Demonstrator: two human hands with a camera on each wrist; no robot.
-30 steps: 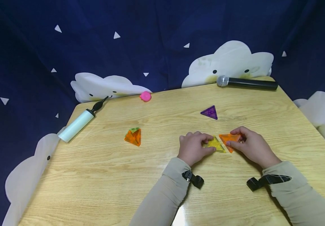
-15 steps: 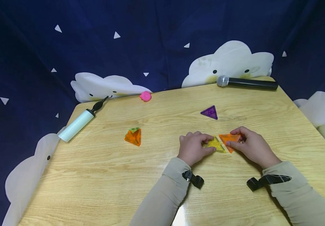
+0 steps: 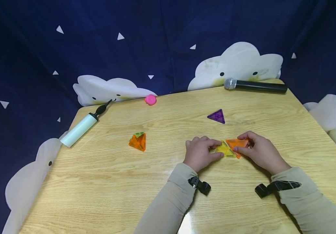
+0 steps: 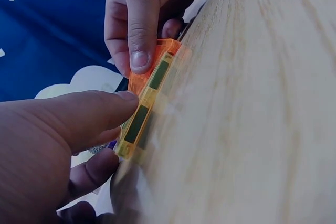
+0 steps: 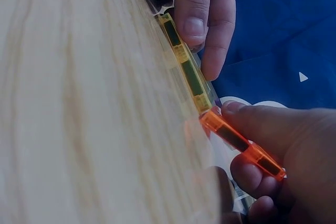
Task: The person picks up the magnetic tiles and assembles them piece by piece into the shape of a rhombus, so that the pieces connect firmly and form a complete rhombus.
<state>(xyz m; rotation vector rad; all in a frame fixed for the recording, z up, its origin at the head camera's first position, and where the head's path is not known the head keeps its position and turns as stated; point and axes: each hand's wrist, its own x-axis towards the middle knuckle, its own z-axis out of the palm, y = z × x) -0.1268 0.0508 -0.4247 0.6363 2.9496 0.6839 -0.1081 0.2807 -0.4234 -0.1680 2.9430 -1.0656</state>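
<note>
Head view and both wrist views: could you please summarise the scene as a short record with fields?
Left hand: pinches yellow triangle
Right hand: pinches orange triangle
Triangles: edges meeting; orange tilted against yellow in the right wrist view
Beyond hands: purple triangle
Left of hands: orange-and-green piece
Far edge: pink item
Far left: pale blue pump
Far right: microphone
Surface: wood-grain table
</note>
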